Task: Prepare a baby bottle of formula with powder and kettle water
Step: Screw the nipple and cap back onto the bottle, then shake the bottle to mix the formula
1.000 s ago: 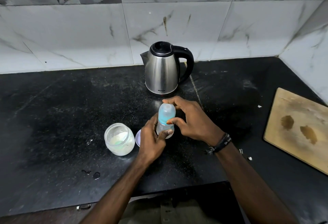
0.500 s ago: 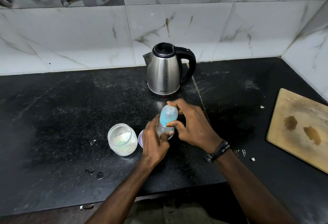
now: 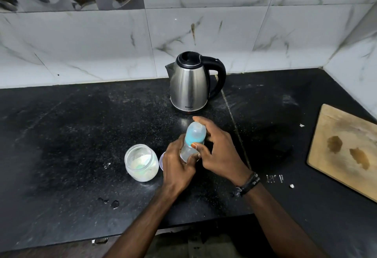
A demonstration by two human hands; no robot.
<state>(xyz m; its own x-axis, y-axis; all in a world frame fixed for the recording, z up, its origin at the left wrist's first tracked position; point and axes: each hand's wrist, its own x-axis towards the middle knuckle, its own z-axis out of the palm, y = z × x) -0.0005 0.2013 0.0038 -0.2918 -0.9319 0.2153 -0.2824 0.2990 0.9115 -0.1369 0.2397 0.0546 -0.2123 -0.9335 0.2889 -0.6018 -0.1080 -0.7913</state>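
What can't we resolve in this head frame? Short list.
- Baby bottle, head view: lower body covered by the left hand and right hand, so fill level unreadable.
- Kettle: opaque steel, water level hidden.
- Small disc beside the jar: mostly behind the left hand.
- Cutting board: cut by right edge.

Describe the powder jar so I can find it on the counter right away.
Start at the steel kettle by the tiled wall and come toward the counter's near edge. Left of the left hand gripping the baby bottle stands the jar: squat clear glass, lidless, white powder inside.
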